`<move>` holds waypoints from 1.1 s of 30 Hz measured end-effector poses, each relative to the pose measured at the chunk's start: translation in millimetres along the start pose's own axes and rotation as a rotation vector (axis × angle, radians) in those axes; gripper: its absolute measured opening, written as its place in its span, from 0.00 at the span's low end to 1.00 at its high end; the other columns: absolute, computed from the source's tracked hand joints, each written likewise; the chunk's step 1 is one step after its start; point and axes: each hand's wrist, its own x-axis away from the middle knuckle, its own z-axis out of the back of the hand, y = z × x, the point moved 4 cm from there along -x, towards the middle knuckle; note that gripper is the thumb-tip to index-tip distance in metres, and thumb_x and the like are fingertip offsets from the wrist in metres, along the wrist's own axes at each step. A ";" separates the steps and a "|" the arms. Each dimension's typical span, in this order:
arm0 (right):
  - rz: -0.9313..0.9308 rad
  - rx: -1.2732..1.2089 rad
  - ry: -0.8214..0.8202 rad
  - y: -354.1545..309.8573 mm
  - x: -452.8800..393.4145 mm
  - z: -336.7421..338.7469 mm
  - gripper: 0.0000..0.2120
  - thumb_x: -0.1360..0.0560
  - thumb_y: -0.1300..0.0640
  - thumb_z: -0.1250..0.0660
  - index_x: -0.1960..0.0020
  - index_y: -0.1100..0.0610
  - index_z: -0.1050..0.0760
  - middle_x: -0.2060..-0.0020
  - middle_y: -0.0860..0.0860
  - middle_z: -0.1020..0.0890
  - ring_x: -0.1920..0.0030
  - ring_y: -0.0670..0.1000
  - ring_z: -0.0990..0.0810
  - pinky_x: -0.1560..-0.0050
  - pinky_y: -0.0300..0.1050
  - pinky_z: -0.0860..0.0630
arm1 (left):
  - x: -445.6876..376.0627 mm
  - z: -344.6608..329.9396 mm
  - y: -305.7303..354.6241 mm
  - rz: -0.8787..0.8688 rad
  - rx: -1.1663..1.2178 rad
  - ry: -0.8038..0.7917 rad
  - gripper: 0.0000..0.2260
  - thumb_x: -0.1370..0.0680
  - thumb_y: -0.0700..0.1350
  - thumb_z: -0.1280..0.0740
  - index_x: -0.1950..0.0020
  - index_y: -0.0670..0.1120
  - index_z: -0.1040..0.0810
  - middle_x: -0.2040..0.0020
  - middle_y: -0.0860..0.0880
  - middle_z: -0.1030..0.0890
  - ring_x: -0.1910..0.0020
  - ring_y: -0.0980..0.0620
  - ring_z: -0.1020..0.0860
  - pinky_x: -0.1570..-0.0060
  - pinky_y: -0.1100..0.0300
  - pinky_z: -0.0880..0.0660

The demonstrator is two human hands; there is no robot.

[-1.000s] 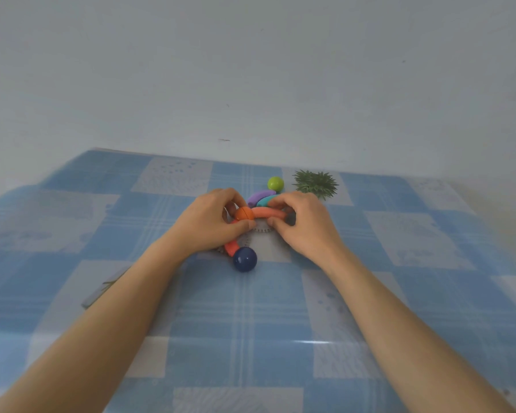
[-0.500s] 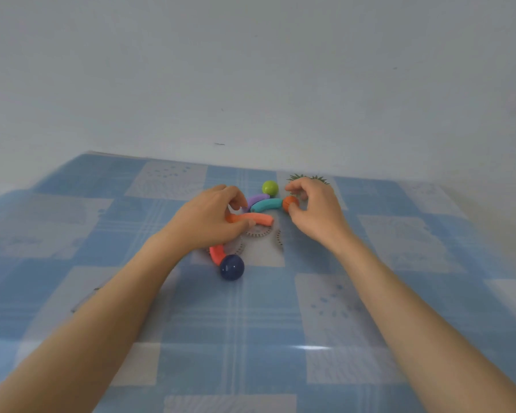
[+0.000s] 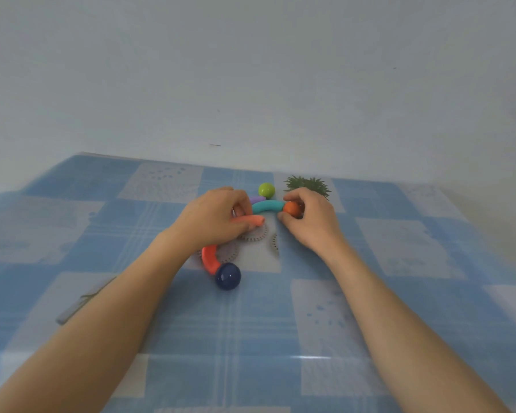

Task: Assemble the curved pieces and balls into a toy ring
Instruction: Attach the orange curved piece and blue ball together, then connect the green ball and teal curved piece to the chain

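Note:
My left hand (image 3: 213,219) grips a salmon curved piece (image 3: 249,219) whose free end points right. Below that hand a red-orange curved piece (image 3: 209,259) runs down to a dark blue ball (image 3: 227,276) touching its lower end. My right hand (image 3: 309,223) pinches an orange ball (image 3: 291,209) against the right end of a teal curved piece (image 3: 268,206). A purple curved piece (image 3: 257,200) shows partly behind the left hand's fingers. A lime green ball (image 3: 266,189) lies loose just beyond it.
Everything lies on a blue-and-white checked tablecloth (image 3: 251,323). A spiky green plant-like object (image 3: 307,185) sits behind the right hand. A flat grey strip (image 3: 82,299) lies at the left by my forearm. A plain wall rises behind the table.
My right hand has taken the orange ball off the salmon piece and carried it right to the teal piece's end. The left hand has kept its hold on the salmon piece.

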 end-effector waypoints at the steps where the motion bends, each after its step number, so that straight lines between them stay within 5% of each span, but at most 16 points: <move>1: -0.012 -0.012 0.003 0.5 0.4 1.3 0.15 0.28 0.56 0.26 0.42 0.53 0.21 0.52 0.48 0.19 0.47 0.53 0.22 0.47 0.43 0.27 | 0.5 0.4 -2.5 0.009 0.006 0.008 0.12 0.30 0.65 0.30 0.57 0.58 0.23 0.57 0.57 0.22 0.58 0.60 0.23 0.55 0.54 0.24; 15: -0.057 0.063 -0.010 4.3 7.6 7.0 0.11 0.28 0.56 0.30 0.46 0.52 0.20 0.50 0.52 0.20 0.45 0.54 0.24 0.52 0.43 0.31 | 5.4 2.2 -10.5 0.032 -0.013 0.052 0.12 0.27 0.62 0.29 0.55 0.55 0.22 0.57 0.57 0.22 0.60 0.60 0.24 0.60 0.58 0.28; 19: -0.056 0.129 0.025 1.3 9.5 9.9 0.13 0.27 0.56 0.32 0.43 0.52 0.20 0.48 0.53 0.21 0.41 0.58 0.25 0.45 0.50 0.26 | 7.0 2.7 -10.8 0.039 -0.016 0.061 0.12 0.27 0.62 0.29 0.56 0.55 0.23 0.58 0.57 0.23 0.60 0.58 0.24 0.59 0.57 0.27; 29: -0.002 0.272 0.098 -13.8 4.0 17.3 0.17 0.24 0.53 0.36 0.35 0.50 0.24 0.37 0.51 0.22 0.33 0.57 0.31 0.37 0.53 0.34 | 6.4 5.8 -14.2 0.068 0.001 0.066 0.12 0.28 0.62 0.29 0.57 0.56 0.23 0.59 0.58 0.23 0.60 0.59 0.24 0.56 0.55 0.25; 33: 0.124 0.302 -0.061 -34.7 -20.3 3.6 0.20 0.20 0.53 0.37 0.28 0.51 0.29 0.32 0.53 0.25 0.30 0.58 0.31 0.33 0.57 0.33 | 7.7 5.6 -15.6 0.069 0.023 0.061 0.12 0.28 0.63 0.29 0.57 0.56 0.22 0.58 0.57 0.21 0.59 0.58 0.22 0.54 0.52 0.22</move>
